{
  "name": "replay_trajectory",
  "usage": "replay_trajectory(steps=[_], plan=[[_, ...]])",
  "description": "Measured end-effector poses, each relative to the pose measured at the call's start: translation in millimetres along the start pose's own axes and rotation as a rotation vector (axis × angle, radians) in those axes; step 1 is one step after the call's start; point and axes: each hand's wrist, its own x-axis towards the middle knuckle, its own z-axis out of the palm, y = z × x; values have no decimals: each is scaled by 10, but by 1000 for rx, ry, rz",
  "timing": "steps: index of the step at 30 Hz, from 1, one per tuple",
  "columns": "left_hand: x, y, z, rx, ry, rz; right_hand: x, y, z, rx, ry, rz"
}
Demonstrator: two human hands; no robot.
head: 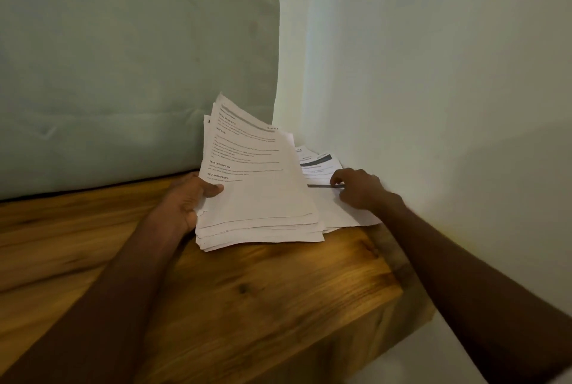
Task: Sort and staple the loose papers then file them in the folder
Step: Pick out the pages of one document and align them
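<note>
My left hand (pixel 188 197) is closed around a sheaf, thumb pressed across the top sheet, forearm running in from lower left. My right hand (pixel 359 188) reaches further forward (palm down, knuckles up), its fingers (pixel 337 180) curled and pinching something thin, arm stretched from lower right.

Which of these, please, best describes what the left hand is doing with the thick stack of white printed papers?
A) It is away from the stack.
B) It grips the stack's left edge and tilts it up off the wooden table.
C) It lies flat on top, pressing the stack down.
B: the left hand clasps the left edge of the thick stack of white printed papers, thumb on top, raising that side above the wooden table.
</note>
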Motion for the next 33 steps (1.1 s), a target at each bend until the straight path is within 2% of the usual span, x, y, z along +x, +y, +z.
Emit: replay_trajectory(steps=[4, 7, 8, 9, 10, 12, 13, 15, 18, 21, 27, 33], plan=[[-12, 8, -3, -9, -41, -7, 196, -21, 45, 18, -14, -34], [3, -9, -9, -24, -31, -4, 205, -119, 67, 51, 144, -24], [-6, -8, 2, -33, -25, 11, 154, -200, 49, 166, 243, -15], [-9, 2, 4, -46, -21, 38, 117, -304, 14, 356, 334, -10], [-27, 15, 14, -57, -18, 73, 29, -432, -59, 616, 358, 10], [-122, 66, 50, -99, -14, 152, -165, -682, -252, 1108, 184, 69], [-172, 97, 82, -123, -22, 192, -258, -752, -342, 1240, 65, 81], [-338, 165, 126, -146, -64, 275, -452, -870, -445, 1289, -11, 24], [-612, 330, 67, -81, -87, 398, -662, -1104, -485, 1319, 74, -87], [-895, 580, -272, 10, -106, 463, -832, -1496, -491, 1327, 103, -175], [-1408, 1146, -1395, 295, 86, 652, -924, -2748, -311, 1546, -4, -298], [-1755, 1540, -2314, 383, 252, 726, -1029, -4045, -148, 1595, -49, -459]])
